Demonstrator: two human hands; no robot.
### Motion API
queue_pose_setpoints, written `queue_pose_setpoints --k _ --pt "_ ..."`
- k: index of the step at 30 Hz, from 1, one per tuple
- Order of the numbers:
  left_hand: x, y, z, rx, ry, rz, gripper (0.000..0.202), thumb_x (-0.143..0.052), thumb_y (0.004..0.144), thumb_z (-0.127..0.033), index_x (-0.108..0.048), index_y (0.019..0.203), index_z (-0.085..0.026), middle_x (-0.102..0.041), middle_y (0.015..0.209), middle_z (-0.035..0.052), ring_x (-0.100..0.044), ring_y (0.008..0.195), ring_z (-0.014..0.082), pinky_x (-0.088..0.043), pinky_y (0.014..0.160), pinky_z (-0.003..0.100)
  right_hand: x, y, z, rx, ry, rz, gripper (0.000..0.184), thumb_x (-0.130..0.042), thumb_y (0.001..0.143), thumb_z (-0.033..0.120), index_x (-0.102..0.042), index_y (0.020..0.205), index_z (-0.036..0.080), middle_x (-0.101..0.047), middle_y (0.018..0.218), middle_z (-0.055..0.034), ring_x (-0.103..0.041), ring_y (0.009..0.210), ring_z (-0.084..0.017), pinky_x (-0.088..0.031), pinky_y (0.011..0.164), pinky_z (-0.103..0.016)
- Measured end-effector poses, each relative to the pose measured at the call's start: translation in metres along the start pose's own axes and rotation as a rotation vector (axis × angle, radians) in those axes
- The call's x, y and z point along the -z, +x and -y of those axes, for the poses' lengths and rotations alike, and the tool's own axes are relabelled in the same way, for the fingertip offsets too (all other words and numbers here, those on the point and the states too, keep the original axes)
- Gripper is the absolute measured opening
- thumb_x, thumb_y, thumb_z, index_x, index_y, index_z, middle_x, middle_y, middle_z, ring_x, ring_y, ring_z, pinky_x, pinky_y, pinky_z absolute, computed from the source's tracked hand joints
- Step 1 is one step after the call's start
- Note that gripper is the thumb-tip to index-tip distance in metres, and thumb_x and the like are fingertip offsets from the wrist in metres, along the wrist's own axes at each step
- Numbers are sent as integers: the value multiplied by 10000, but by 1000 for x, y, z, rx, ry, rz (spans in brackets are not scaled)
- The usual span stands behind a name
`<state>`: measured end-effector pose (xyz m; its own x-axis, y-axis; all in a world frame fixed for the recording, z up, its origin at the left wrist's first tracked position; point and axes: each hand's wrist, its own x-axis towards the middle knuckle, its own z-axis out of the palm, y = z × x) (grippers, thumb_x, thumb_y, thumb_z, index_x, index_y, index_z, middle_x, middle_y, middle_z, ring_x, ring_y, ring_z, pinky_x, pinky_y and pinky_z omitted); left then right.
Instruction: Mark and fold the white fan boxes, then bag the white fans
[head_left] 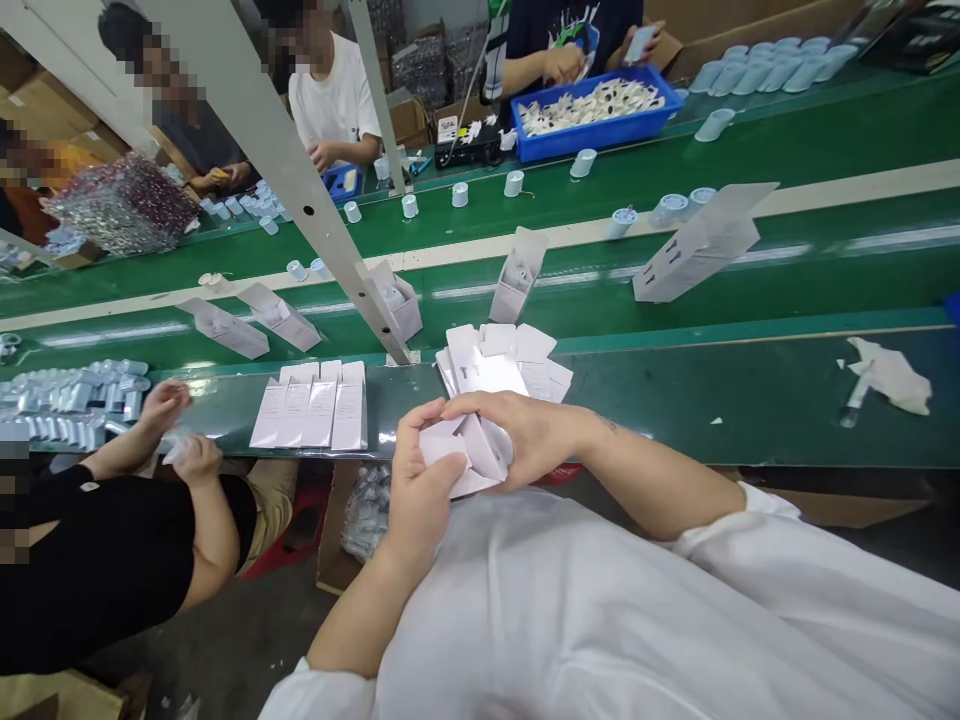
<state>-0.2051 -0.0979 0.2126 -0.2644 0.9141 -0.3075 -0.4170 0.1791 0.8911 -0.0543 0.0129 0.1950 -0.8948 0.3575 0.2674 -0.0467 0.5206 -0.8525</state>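
At the left, a co-worker's hands (176, 425) work beside a heap of silver foil packets (71, 400) on the green conveyor belt (675, 400). Then come flat white cartons (315, 405) in a row and a loose pile of white cartons (502, 360). Just near the belt edge, the person's left hand (424, 480) and right hand (521, 430) hold a half-folded white carton (469, 450), fingers closed around it. Too strong a grip could crease this thin card, and a bump could scatter the loose pile. Far right lies a crumpled white cloth (892, 375).
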Motion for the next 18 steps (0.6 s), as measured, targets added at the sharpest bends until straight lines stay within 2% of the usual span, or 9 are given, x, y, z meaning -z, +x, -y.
queue_pose_setpoints --k 5,10,13,15,18 --pt "-18 2 6 49 -84 -46 613 -712 585 -151 -542 1158 -287 -569 1216 24 -593 1076 244 -481 902 359 12 -11 2 116 11 -3 866 -766 647 266 -349 1406 258 -539 1347 -90 -575 1169 -223 -463 961 -348" --pt "-28 -6 6 88 -110 -12 680 -727 611 -190 -498 1243 -290 -611 1162 37 -603 1080 256 -485 901 363 21 -12 -1 140 43 58 910 -795 614 274 -351 1408 256 -560 1315 -83 -598 1129 -224 -482 934 -337" --pt "-23 0 1 2 -132 -42 647 -740 655 -254 -509 1257 -297 -562 1294 42 -543 1201 250 -451 983 350 18 -9 -2 203 71 -3 911 -783 647 273 -309 1425 257 -541 1329 -100 -576 1175 -228 -476 955 -349" --pt "-15 8 -3 -15 -160 -107 547 -699 738 -405 -533 1244 -281 -540 1343 57 -505 1257 248 -429 1019 354 15 -8 -3 261 42 -19 906 -763 701 298 -262 1454 255 -509 1368 -122 -513 1265 -239 -443 1012 -382" --pt "-1 15 -3 124 -203 -152 524 -573 811 -594 -595 1173 -215 -606 1265 96 -538 1224 274 -442 1002 386 7 -5 -6 376 -109 -18 839 -726 778 291 -253 1470 265 -495 1402 -135 -338 1412 -264 -262 1143 -512"
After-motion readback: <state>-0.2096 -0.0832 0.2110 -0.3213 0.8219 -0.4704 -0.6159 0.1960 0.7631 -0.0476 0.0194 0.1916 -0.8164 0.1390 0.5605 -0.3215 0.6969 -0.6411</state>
